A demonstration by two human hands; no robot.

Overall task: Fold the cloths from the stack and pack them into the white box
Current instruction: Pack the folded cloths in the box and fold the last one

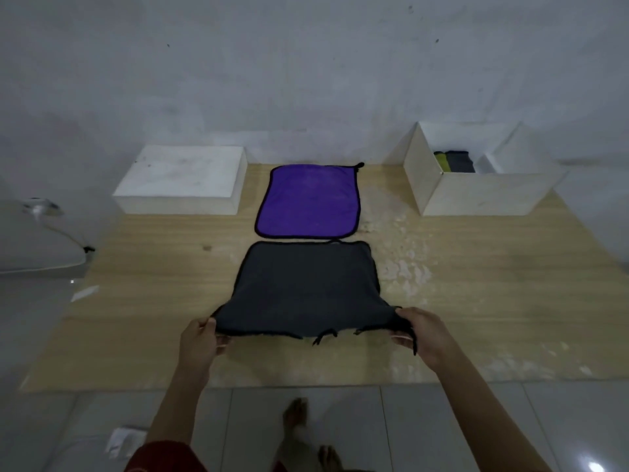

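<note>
A dark grey cloth (306, 287) with black trim lies spread on the wooden board (493, 301). My left hand (200, 338) pinches its near left corner and my right hand (420, 330) pinches its near right corner, lifting the near edge slightly off the board. Just beyond it a purple cloth (308, 201) lies flat. The open white box (483, 194) stands at the back right with folded cloths, one yellow-green and one dark grey (454, 161), inside it.
A closed white box (183, 180) stands at the back left by the wall. A white cable and lamp (44, 212) lie off the board's left edge. My bare feet (299, 424) stand on the tiled floor below the board. White paper scrap (124, 441) lies on the tiles.
</note>
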